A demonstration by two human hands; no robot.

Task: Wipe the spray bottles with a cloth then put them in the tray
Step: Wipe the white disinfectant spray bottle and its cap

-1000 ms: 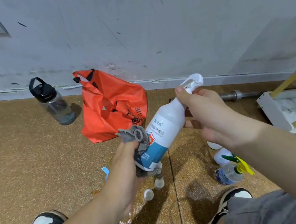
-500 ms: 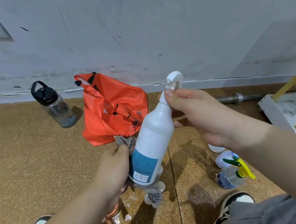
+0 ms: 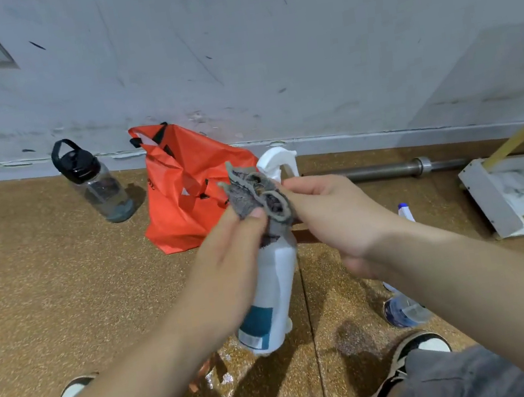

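A white spray bottle point(image 3: 275, 284) with a blue label stands nearly upright in mid-air in front of me, its white trigger head at the top. My left hand point(image 3: 229, 264) presses a grey cloth point(image 3: 258, 197) against the bottle's neck and shoulder. My right hand point(image 3: 335, 218) grips the neck just below the trigger head, partly under the cloth. On the floor to the right lies a small clear spray bottle point(image 3: 403, 309), partly hidden by my right forearm. A white tray point(image 3: 488, 198) with a marbled bottom and yellow bars sits at the right edge.
An orange plastic bag point(image 3: 184, 189) lies by the wall. A clear water bottle point(image 3: 95, 182) with a black lid stands to its left. A metal bar point(image 3: 385, 170) lies along the wall. My shoes point(image 3: 419, 350) and knees fill the bottom of the view.
The bottle has swung from tilted to nearly upright. My left hand has slid the cloth up from the label area to the neck, beside my right hand.
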